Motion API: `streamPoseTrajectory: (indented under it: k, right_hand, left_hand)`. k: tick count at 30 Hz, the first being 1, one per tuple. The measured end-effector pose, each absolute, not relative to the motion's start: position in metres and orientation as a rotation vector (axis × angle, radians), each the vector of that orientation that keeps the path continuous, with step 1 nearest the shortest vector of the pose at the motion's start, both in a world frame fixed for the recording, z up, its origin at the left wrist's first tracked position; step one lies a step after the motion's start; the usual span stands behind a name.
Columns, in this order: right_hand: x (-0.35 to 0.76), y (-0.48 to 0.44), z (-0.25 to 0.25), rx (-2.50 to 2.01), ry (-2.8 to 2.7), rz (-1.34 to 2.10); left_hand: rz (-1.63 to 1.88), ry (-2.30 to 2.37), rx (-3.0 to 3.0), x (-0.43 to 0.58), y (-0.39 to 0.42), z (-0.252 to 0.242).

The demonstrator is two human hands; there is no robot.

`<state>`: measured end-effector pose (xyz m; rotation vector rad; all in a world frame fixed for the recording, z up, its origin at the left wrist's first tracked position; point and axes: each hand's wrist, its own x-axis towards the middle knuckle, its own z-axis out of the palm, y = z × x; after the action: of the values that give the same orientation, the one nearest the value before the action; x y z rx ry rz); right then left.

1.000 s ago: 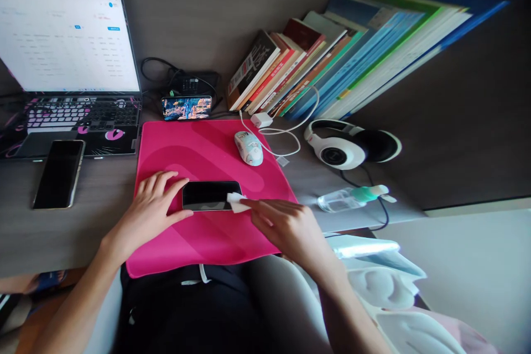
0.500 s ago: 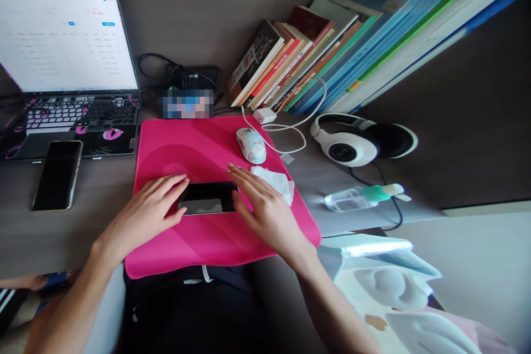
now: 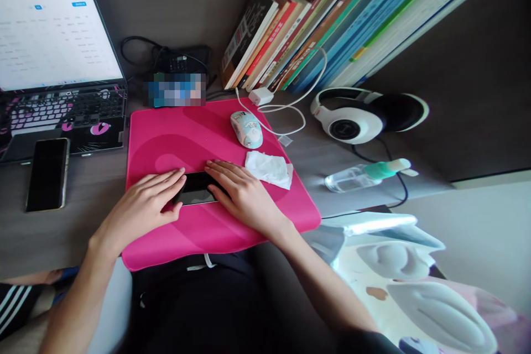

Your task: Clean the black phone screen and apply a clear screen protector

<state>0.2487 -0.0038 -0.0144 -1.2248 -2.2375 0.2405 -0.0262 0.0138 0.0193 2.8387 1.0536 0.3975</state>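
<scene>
A dark phone lies flat and crosswise on a pink desk mat, its glossy face up. At its left end is my left hand, fingers stretched along the top corner and thumb apart near the lower edge. Across its right part rests my right hand, flat with fingers extended and the thumb over the screen, hiding that end. Neither hand visibly grips the phone. Just beyond my right hand lies a crumpled white wipe or tissue, and past it a pale patterned mouse.
An open laptop stands at left, a second phone before it. Leaning books line the back. A white charger with looped cable, white headphones and a clear spray bottle lie at right. An open bag hangs below.
My right hand has slid left over the phone and now covers more of it. My left hand stays at the left end. The camera view has shifted slightly.
</scene>
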Motion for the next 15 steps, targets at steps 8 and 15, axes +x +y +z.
streamPoseTrajectory:
  k: [8,15]
  right_hand:
    - [0.2499,-0.0043,-0.0155,-1.224,-2.242,0.248]
    - [0.2496,-0.0047,-0.0157,-1.220,-2.257,0.231]
  left_hand:
    - [0.405,1.055,2.829,-0.0247,0.0134,0.0202]
    - [0.392,1.026,2.914,-0.0227,0.0123,0.0200]
